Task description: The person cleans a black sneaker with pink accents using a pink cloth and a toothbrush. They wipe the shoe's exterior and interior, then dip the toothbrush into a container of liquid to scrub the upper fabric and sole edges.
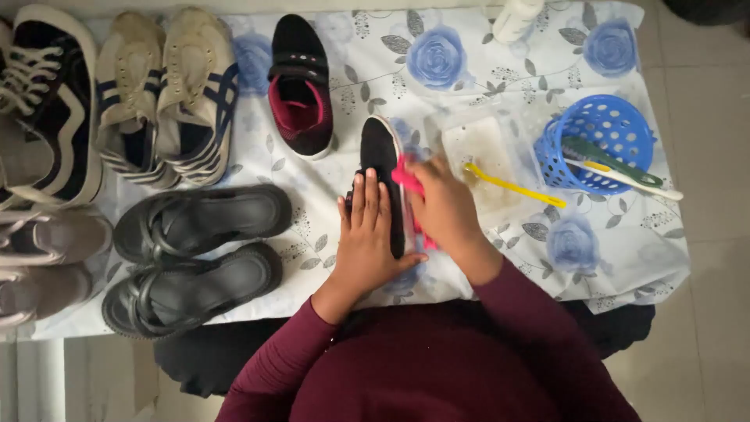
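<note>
A black shoe (381,148) with a white sole edge lies on its side in the middle of the table. My left hand (367,234) presses flat on its black upper and holds it down. My right hand (447,207) is closed on a pink brush (406,176) that rests against the shoe's sole edge. The matching black shoe with a dark red lining (300,86) stands farther back.
The table wears a white cloth with blue roses (437,59). A clear tub (488,152) holds a yellow toothbrush (516,187). A blue basket (601,141) with brushes stands right. Black sandals (199,258), beige sneakers (168,94) and other shoes fill the left. A white bottle (516,19) stands behind.
</note>
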